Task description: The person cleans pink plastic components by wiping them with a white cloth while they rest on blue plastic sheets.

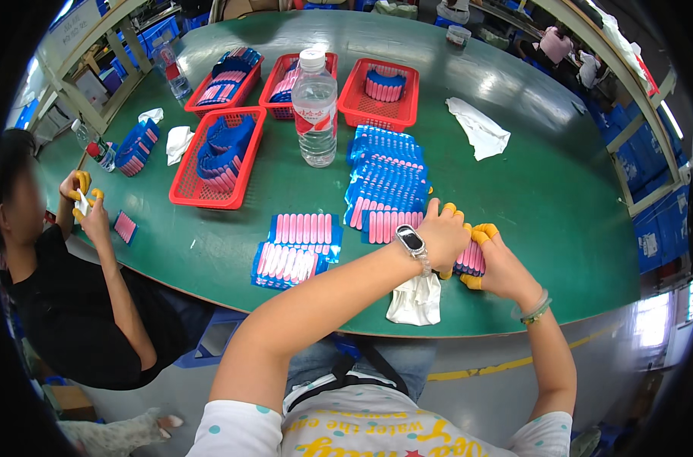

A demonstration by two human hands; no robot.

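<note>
**Both hands on a pack of pink sticks at the table's near edge**

Left hand (442,234), yellow finger covers on, watch at the wrist, curled over the top of a small pack of pink sticks (471,259) on a blue card. Right hand (499,263), also in yellow finger covers, bracelet at the wrist, grips the same pack from the right side. The pack sits between the two hands, low over the green table (560,190), close to its near rim.

Just below the left wrist, a white cloth (415,301) hangs over the rim. Left of the hands, two flat packs (297,247) of pink sticks lie overlapping. Behind the hands, a long stack of blue cards (386,183) runs away from the person. A clear water bottle (314,107) stands upright past that. Four red baskets (186,190) hold more blue and pink pieces. Another white cloth (477,128) lies far right.

At the left edge, a co-worker's hands (84,199), yellow-tipped too, hold something small and white.
</note>
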